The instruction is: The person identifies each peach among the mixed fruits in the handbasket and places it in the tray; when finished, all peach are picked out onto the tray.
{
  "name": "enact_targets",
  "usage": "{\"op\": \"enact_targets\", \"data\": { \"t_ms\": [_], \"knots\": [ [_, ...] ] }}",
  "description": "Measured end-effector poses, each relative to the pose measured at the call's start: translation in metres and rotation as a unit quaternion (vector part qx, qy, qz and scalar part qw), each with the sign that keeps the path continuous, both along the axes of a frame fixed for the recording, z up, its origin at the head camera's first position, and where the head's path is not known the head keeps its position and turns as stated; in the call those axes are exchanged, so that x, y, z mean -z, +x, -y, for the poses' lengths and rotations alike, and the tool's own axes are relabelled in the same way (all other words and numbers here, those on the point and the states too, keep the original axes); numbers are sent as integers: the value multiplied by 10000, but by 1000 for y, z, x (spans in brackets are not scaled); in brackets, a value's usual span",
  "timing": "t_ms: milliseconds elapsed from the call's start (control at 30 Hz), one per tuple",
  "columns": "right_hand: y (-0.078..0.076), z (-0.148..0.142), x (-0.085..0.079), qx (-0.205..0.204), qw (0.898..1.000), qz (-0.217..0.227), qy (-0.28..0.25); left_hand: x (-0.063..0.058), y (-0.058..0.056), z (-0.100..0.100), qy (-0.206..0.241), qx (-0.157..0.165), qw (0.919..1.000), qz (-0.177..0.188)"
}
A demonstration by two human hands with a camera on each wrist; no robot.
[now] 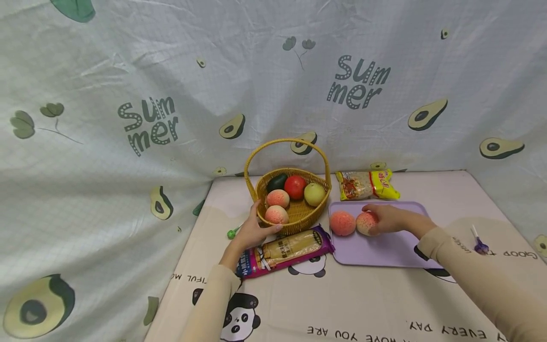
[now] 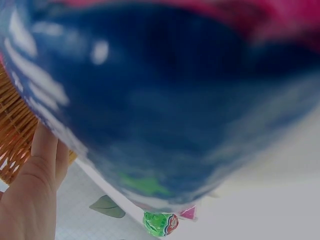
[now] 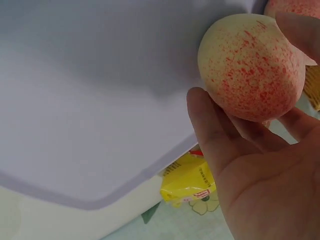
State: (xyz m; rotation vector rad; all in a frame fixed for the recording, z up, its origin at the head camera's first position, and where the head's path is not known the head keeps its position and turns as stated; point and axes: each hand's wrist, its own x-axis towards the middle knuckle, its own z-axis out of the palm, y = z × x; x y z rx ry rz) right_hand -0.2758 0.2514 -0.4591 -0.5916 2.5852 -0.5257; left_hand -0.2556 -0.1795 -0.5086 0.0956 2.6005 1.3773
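Note:
My right hand (image 1: 388, 219) holds a peach (image 1: 366, 223) at the left part of a lilac tray (image 1: 397, 256). In the right wrist view, thumb and fingers lie around this pale, red-speckled peach (image 3: 252, 67). A second, pinker peach (image 1: 342, 223) sits on the tray just left of it. With fingers and thumb spread, my left hand (image 1: 252, 232) rests against the near left side of a wicker basket (image 1: 305, 221). Inside the basket are two peaches (image 1: 277, 214), a red tomato-like fruit (image 1: 295, 187), a yellow-green round fruit (image 1: 314, 194) and a dark green avocado-like one (image 1: 277, 183).
A long purple-and-blue food package (image 1: 290, 248) lies before the basket, close under my left wrist. Behind the tray is a yellow noodle bag (image 1: 367, 185). A green lollipop (image 1: 231, 233) lies left of the basket, a purple lollipop (image 1: 481, 246) right of the tray.

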Motion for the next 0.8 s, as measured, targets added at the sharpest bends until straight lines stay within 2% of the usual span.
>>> {"op": "enact_targets", "data": {
  "t_ms": [167, 333, 533, 633, 800],
  "knots": [
    [-4, 4, -11, -104, 9999, -99, 11, 0, 1, 1, 3, -14, 10000, -13],
    [-12, 22, -41, -161, 9995, -280, 60, 0, 1, 2, -26, 2, 10000, -35],
    [-29, 79, -74, -520, 9941, -947, -69, 0, 1, 5, 14, 6, 10000, -70],
    [-37, 114, -82, -828, 9902, -1115, -140, 1, 1, 5, 39, 42, 9999, -84],
    [-47, 174, -85, -1704, 9767, -1308, -16, 2, 1, 2, 51, 49, 9999, -99]
  ]
}}
